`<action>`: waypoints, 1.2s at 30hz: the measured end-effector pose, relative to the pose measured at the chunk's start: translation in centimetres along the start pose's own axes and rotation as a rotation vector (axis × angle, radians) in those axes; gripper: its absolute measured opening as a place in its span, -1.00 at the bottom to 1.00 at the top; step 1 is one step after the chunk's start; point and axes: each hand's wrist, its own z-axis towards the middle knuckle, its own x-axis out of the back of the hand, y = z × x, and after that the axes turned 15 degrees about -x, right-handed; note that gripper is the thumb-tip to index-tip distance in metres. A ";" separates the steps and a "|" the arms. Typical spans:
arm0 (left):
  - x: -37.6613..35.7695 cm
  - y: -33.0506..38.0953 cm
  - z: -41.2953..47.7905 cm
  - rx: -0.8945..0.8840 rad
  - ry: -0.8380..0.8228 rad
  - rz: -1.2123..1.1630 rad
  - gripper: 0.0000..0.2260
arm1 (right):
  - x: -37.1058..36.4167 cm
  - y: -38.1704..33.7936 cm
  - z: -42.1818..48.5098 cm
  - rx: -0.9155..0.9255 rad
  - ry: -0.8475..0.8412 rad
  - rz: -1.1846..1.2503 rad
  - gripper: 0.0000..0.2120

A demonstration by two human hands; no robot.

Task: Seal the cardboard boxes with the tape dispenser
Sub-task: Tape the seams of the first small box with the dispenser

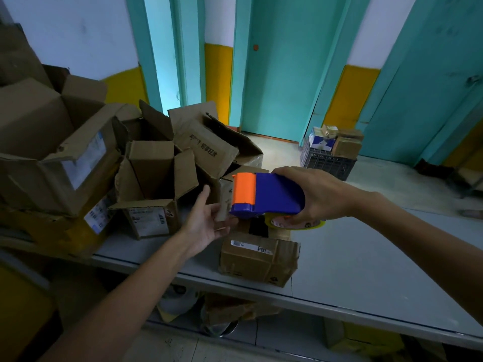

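Grey table (366,257), seen from above its front edge. 1 small taped box (258,259) rests near that edge, label upward. To its left, a crowded heap of open boxes (149,184), flaps raised, covers the table's left end, several bearing white labels.

The dispenser (277,194) is smooth matt plastic. The box (258,259) at six o'clock of it is creased matt cardboard; the table (366,270) is smooth, faintly glossy.

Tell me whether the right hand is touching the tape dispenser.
Touching. The head view shows the right hand wrapped over the rear of the blue and orange tape dispenser, with its fingers curled underneath and no gap between them.
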 end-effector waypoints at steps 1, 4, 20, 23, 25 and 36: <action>0.0 0.2 -0.1 0.024 -0.006 -0.019 -0.58 | 0.0 0.0 -0.1 0.018 0.008 -0.011 -0.17; 0.2 0.3 -0.8 0.019 -0.025 0.032 -0.72 | -0.2 -0.2 -0.1 0.072 0.018 -0.054 -0.15; 1.4 3.2 1.0 -0.411 -0.089 0.812 -0.92 | -0.2 0.8 -1.2 -0.093 -0.133 -0.165 -0.15; 1.5 3.3 1.0 -0.418 -0.131 0.846 -0.94 | -0.4 1.2 -2.1 -0.116 -0.156 -0.181 -0.14; 1.5 3.3 1.0 -0.423 -0.151 0.859 -0.93 | -0.4 1.6 -2.5 -0.131 -0.161 -0.181 -0.14; 4.4 3.4 -0.4 -0.473 -0.120 0.846 -0.85 | -1.7 1.2 -4.6 -0.101 -0.129 -0.242 -0.17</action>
